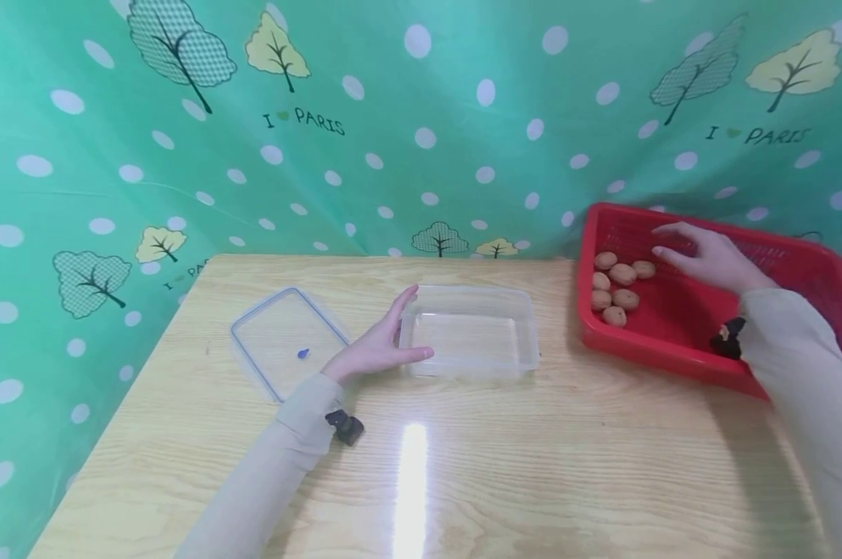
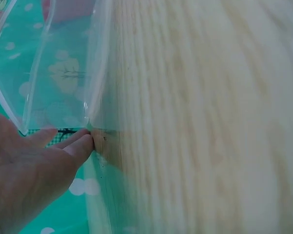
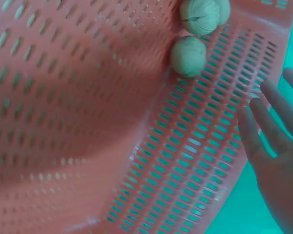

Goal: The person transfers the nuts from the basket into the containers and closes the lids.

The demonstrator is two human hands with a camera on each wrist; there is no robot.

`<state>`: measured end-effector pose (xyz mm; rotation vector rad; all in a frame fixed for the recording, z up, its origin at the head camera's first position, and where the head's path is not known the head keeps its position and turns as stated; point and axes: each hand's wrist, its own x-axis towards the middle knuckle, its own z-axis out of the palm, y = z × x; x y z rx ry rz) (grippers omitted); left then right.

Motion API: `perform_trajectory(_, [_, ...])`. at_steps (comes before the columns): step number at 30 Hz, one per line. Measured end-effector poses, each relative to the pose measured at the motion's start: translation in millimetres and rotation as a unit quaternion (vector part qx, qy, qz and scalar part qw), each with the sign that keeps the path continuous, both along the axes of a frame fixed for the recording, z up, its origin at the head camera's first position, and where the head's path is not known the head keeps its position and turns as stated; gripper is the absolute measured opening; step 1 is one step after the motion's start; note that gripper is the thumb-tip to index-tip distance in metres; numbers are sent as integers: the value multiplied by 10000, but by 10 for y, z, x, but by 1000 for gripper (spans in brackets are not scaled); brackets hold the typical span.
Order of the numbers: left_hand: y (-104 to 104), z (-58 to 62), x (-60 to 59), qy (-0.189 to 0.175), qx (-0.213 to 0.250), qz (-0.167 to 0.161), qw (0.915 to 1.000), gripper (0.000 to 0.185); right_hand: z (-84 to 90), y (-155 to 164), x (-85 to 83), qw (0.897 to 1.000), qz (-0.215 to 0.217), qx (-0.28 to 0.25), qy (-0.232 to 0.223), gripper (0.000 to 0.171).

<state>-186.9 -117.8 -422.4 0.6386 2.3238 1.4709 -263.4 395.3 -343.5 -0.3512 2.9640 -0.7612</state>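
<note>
A clear plastic food container [image 1: 469, 330] stands on the wooden table without its lid. My left hand [image 1: 379, 345] rests against its left end, thumb along the near side and straight fingers toward the far corner. In the left wrist view these fingers [image 2: 80, 148] lie close to the container wall [image 2: 63, 73]. Over the red plastic basket [image 1: 665, 373], my right hand [image 1: 721, 256] hovers with spread fingers and holds nothing. Several walnuts [image 1: 623, 274] are gathered at the basket's left end, left of that hand. Two or three walnuts [image 3: 188, 56] show in the right wrist view.
A clear lid [image 1: 281, 341] with a blue seal lies left of the container, a small blue spot [image 1: 303, 353] on it. Behind the table hangs a green dotted cloth [image 1: 393, 155]. Black wrist cameras [image 1: 345, 426] sit on both sleeves.
</note>
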Motion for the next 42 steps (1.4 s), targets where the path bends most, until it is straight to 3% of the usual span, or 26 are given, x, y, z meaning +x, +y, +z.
perform_trajectory(12, [-10,-27,1,-4,1,-38,10000,103,-171,105,-46,9970,-190,-474,-577,60])
perform_trajectory(23, [36,-5,-10,0,65,-66,10000,105,-268,215,-24,9889,-150,-369,-1433,68])
perform_trajectory(34, [7,-1,-12,-50,-22,20,10000,104,-377,183,-133,9890,13,-341,-1436,57])
perform_trajectory(42, [1,0,-11,-81,-10,-8,10000,103,-417,182,-155,9812,242,-647,-1805,54])
